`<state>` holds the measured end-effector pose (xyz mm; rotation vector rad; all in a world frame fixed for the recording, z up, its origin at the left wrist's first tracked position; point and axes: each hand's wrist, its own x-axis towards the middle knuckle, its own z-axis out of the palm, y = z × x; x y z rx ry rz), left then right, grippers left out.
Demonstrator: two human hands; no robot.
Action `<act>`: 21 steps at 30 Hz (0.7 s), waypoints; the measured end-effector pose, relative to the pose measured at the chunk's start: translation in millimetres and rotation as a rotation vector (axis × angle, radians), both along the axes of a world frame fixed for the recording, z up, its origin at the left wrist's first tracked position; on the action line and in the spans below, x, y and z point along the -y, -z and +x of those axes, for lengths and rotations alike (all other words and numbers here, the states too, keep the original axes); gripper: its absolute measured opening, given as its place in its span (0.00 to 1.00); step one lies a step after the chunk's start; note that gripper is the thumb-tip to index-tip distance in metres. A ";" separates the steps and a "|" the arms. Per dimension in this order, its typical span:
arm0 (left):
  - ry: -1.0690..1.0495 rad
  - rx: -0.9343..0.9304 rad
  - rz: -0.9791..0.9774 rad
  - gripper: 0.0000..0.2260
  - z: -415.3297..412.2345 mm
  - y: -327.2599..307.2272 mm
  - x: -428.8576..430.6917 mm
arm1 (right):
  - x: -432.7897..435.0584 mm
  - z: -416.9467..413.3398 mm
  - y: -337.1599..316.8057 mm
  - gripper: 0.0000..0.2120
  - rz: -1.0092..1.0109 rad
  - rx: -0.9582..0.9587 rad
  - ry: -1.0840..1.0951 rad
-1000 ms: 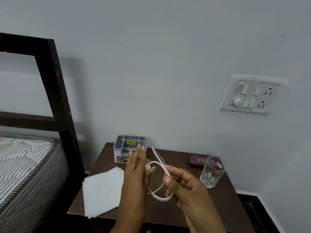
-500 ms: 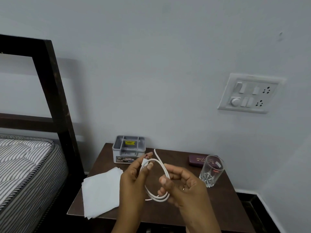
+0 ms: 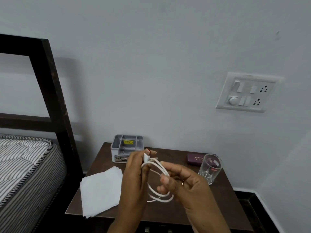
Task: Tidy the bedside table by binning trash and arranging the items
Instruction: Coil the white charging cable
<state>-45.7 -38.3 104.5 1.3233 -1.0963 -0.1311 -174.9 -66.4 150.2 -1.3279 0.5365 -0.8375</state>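
Observation:
Both hands hold a white USB cable (image 3: 158, 167) coiled into loops above the dark wooden bedside table (image 3: 223, 204). My left hand (image 3: 134, 175) pinches the loops near the plug end, whose red-tipped connector sticks up above the fingers. My right hand (image 3: 183, 184) grips the other side of the coil, with a ring on one finger. On the table lie a stack of white paper sheets (image 3: 101, 190) at the front left, a grey compartment organiser (image 3: 126, 145) at the back, a maroon case (image 3: 195, 159) and a clear drinking glass (image 3: 209, 169) at the right.
A dark bed frame (image 3: 55, 105) and striped mattress (image 3: 21, 167) stand left of the table. A white switchboard (image 3: 247, 92) is on the wall at the upper right. The floor skirting runs along the right.
The loose cable has been gathered into tighter loops. My left hand went from flat and open-fingered to pinching the coil near the plug; my right hand stays on the loops.

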 end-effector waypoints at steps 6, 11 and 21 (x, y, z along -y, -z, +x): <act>0.185 -0.427 0.047 0.13 -12.8 -4.8 1.4 | 8.5 5.7 15.3 0.15 -0.057 -0.049 0.246; 0.315 -0.694 -0.013 0.06 -15.7 -13.0 3.1 | 4.6 17.9 26.5 0.20 -0.111 -0.477 0.103; 0.072 -0.310 0.003 0.11 -3.8 7.5 3.5 | 3.7 17.4 24.5 0.19 0.343 -0.227 -0.150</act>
